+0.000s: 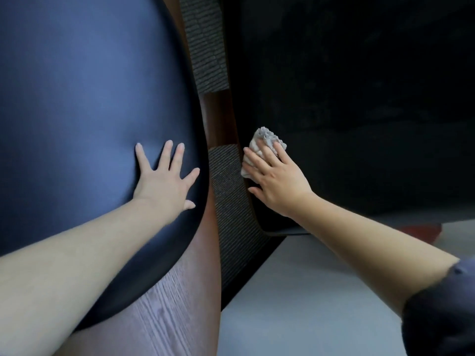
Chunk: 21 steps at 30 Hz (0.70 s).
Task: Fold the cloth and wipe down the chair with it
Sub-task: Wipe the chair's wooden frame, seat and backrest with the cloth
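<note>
A dark blue leather chair back fills the left half of the view. My left hand lies flat on it near its right edge, fingers spread, holding nothing. To the right is a black chair surface. My right hand presses a bunched grey-white cloth against that black surface close to its left edge. The cloth sticks out above and to the left of my fingers; the rest of it is hidden under the hand.
Between the two dark surfaces runs a strip of ribbed grey fabric and a brown wooden band. Wood-grain floor shows at bottom centre, a pale surface at bottom right, a red edge at right.
</note>
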Motion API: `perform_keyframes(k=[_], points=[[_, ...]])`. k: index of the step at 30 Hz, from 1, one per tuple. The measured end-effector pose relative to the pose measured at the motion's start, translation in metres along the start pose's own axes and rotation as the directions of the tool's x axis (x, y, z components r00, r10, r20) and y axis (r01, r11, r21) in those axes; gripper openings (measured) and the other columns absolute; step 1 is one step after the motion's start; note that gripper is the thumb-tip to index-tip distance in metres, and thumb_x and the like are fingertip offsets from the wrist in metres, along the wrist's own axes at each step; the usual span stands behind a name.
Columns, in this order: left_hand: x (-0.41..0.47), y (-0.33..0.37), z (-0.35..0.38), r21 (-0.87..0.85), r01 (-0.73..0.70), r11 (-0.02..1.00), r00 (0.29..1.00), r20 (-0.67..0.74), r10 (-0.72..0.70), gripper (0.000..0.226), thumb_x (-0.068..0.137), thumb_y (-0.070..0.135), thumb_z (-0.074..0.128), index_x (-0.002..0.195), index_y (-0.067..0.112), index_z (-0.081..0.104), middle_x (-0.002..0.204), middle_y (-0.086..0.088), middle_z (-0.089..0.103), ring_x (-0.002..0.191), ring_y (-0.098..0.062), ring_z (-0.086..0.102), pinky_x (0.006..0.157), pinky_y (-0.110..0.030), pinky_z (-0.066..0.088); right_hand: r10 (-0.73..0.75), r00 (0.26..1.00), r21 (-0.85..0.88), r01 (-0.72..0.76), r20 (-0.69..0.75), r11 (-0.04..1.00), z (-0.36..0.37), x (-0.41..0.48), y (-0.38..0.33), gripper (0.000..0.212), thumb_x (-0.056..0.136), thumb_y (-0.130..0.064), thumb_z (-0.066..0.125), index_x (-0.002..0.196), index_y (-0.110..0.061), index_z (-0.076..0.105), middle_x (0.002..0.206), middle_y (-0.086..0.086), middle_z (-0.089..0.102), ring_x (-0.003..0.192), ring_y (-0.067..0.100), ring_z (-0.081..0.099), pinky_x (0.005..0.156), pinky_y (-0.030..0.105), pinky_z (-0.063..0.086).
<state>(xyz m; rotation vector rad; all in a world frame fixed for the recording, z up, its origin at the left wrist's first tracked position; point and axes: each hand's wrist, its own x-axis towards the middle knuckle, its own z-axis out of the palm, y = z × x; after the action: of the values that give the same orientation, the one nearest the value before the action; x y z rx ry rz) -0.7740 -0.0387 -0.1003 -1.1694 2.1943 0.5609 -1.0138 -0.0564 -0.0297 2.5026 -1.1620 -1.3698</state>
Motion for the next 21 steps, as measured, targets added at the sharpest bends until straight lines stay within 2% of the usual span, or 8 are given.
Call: perform_keyframes(k=[3, 5, 9, 11, 16, 21], points=[[-0.013, 0.015, 0.007, -0.005, -0.008, 1.000, 1.000, 0.002, 0.008, 0.077, 0.096, 0.068, 0.023, 0.155, 0.033, -0.011, 0.157, -0.025, -0.025, 0.146, -0.043, -0.023, 0.104, -0.080, 0.006, -0.093, 0.996, 0.062, 0.092, 0.003, 0.994, 0.008, -0.051, -0.021, 0.063, 0.089, -0.054, 0.042, 0.140, -0.017, 0.049, 0.153, 0.006, 0.036, 0.144, 0.034, 0.023, 0.116, 0.052, 0.011], [-0.017, 0.019, 0.009, -0.015, 0.009, 1.000, 1.000, -0.009, -0.009, 0.075, 0.097, 0.065, 0.024, 0.155, 0.032, -0.011, 0.158, -0.025, -0.024, 0.146, -0.043, -0.022, 0.104, -0.080, 0.006, -0.119, 0.992, 0.060, 0.117, 0.035, 0.991, 0.011, -0.070, -0.033, 0.064, 0.089, -0.055, 0.042, 0.140, -0.017, 0.049, 0.153, 0.006, 0.036, 0.144, 0.033, 0.022, 0.116, 0.052, 0.010], [-0.016, 0.021, 0.008, -0.017, 0.019, 1.000, 1.000, -0.010, -0.019, 0.075, 0.098, 0.064, 0.026, 0.155, 0.032, -0.009, 0.158, -0.025, -0.022, 0.146, -0.043, -0.020, 0.104, -0.079, 0.008, -0.022, 0.997, -0.085, 0.029, 0.073, 0.996, 0.012, -0.030, -0.048, 0.072, 0.095, -0.058, 0.026, 0.150, -0.011, 0.030, 0.159, 0.007, 0.020, 0.148, 0.033, 0.003, 0.115, 0.052, -0.011], [-0.015, 0.022, 0.010, -0.009, 0.020, 1.000, 1.000, -0.020, -0.021, 0.074, 0.098, 0.064, 0.025, 0.155, 0.032, -0.009, 0.159, -0.024, -0.022, 0.147, -0.043, -0.020, 0.104, -0.079, 0.008, 0.029, 0.995, -0.149, -0.015, 0.093, 0.989, 0.014, -0.013, -0.056, 0.072, 0.097, -0.058, 0.022, 0.151, -0.010, 0.024, 0.160, 0.009, 0.013, 0.147, 0.034, -0.003, 0.114, 0.052, -0.013], [-0.023, 0.030, 0.015, -0.020, 0.058, 0.998, 0.998, -0.029, -0.059, 0.069, 0.100, 0.059, 0.023, 0.155, 0.032, -0.008, 0.159, -0.024, -0.020, 0.147, -0.041, -0.018, 0.105, -0.078, 0.010, 0.018, 1.000, -0.118, -0.020, -0.016, 0.993, 0.028, -0.067, -0.054, 0.067, 0.092, -0.054, 0.035, 0.149, -0.018, 0.032, 0.159, 0.006, 0.021, 0.145, 0.033, 0.017, 0.117, 0.052, 0.000], [-0.024, 0.034, 0.009, -0.039, 0.075, 0.996, 0.997, 0.034, -0.073, 0.077, 0.097, 0.066, 0.027, 0.155, 0.031, -0.009, 0.158, -0.024, -0.023, 0.146, -0.043, -0.021, 0.104, -0.079, 0.011, 0.094, 0.991, -0.032, -0.098, -0.098, 0.995, 0.037, -0.108, -0.059, 0.070, 0.092, -0.049, 0.039, 0.151, -0.015, 0.027, 0.161, 0.008, 0.013, 0.147, 0.035, 0.010, 0.118, 0.051, 0.006]])
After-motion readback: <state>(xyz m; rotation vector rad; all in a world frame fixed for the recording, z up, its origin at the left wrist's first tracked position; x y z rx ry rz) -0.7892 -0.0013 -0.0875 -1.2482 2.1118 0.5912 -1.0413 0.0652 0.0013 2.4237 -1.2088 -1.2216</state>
